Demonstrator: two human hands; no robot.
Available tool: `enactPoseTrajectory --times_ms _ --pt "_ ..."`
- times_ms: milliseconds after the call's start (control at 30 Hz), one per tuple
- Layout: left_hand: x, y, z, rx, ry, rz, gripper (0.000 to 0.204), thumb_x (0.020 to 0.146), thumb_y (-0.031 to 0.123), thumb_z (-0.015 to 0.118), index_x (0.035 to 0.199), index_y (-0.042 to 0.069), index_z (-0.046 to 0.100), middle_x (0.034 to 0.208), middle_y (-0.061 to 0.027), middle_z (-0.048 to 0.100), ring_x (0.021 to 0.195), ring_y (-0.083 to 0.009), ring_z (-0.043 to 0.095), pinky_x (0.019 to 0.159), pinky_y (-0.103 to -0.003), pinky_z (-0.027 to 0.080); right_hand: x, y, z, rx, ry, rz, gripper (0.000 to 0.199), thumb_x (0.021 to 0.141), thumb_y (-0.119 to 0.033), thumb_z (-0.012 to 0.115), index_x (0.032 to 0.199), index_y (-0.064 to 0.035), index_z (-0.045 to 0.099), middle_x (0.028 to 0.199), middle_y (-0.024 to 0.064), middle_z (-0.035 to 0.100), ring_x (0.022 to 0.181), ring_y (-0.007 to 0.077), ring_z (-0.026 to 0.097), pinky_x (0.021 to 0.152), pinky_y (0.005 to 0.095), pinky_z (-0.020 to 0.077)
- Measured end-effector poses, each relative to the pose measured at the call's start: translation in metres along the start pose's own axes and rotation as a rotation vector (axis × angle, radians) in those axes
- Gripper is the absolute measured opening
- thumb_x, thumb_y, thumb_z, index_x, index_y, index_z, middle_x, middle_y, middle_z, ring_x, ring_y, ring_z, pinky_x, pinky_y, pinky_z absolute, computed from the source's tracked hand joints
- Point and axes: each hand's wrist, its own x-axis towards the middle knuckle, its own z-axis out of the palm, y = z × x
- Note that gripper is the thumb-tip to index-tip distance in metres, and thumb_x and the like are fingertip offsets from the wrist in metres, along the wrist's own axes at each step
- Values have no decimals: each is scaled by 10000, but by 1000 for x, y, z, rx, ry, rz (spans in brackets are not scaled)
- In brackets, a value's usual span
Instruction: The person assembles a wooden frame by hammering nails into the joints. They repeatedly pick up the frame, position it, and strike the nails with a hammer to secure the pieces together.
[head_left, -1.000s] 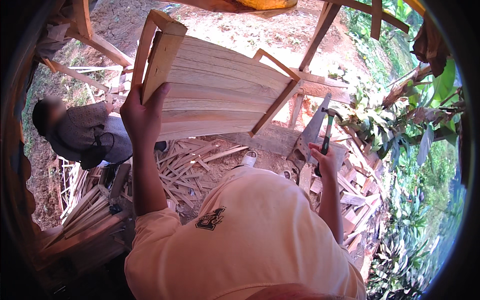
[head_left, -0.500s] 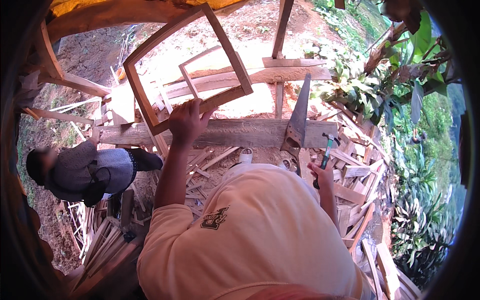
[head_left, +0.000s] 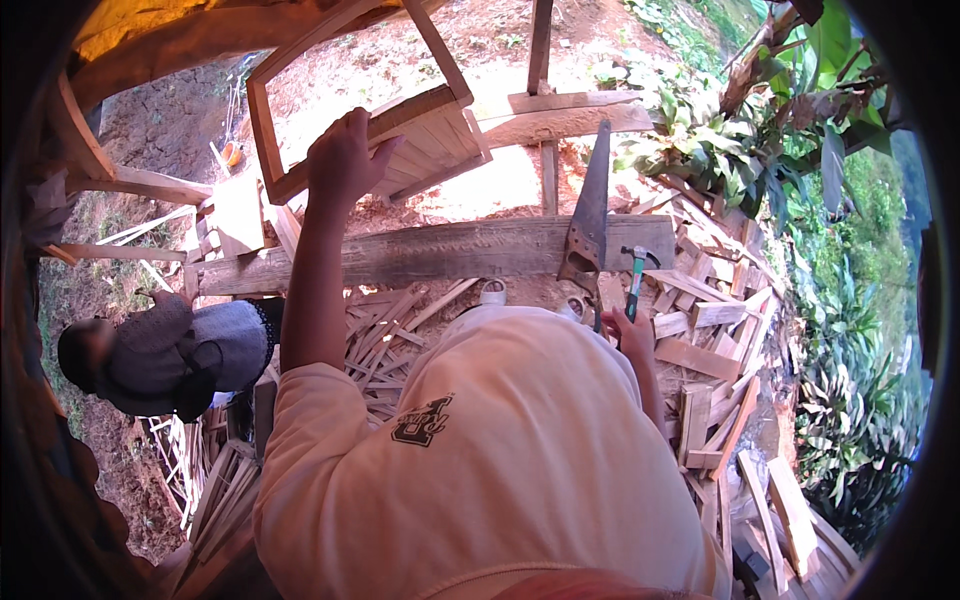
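Note:
My left hand [head_left: 345, 155] is closed on the lower rail of a rectangular wooden frame [head_left: 420, 108], held up tilted beyond the plank bench. Below that rail shows a slatted wooden panel [head_left: 430, 155]; whether it is joined to the frame I cannot tell. In my right hand [head_left: 628, 332], low at the near side of the bench, is a claw hammer [head_left: 637, 275] with a green and black handle, its head up. A handsaw [head_left: 590, 215] rests by the right part of the thick plank [head_left: 450, 248], its handle toward me and blade pointing away.
Another person [head_left: 190, 350] in a grey patterned top is at the left end of the plank. Offcuts [head_left: 715, 345] are heaped at right, and thin strips [head_left: 215, 500] lie lower left. A post [head_left: 540, 50] rises beyond the bench. Leafy plants [head_left: 700, 150] border the right.
The wooden frame has shifted up and left with my left hand, and the slatted panel has come into sight beneath it. My right hand and hammer have moved slightly left.

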Motion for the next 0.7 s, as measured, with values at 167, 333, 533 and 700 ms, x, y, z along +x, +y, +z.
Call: enactPoseTrajectory --times_ms 167,333,533,700 --pt "13 -13 -2 -13 -144 -70 528 890 579 763 952 79 604 748 -132 715 690 -311 740 621 -435 575 -8 4 -1 53 59 2 212 1045 -193 641 1087 15 658 985 130 776 860 176 759 704 260 569" --pt "17 -26 -37 -109 -30 -7 498 852 517 828 955 71 633 751 -128 717 692 -321 739 626 -425 568 1 10 -6 40 92 -32 242 1060 -228 617 1040 -5 710 977 105 785 872 161 756 722 278 554" --pt "10 -64 -74 -188 36 -108 442 848 434 858 944 43 675 789 -145 743 766 -335 763 652 -405 575 32 -18 9 17 65 -125 223 1027 -219 667 1024 4 682 970 111 784 852 158 750 712 276 555" --pt "3 -94 -103 -196 135 -287 416 871 398 855 959 23 700 775 -137 737 729 -278 757 648 -370 559 64 -48 36 -84 -6 -169 273 1038 -303 681 1097 -36 670 1021 86 784 961 156 747 795 285 541"
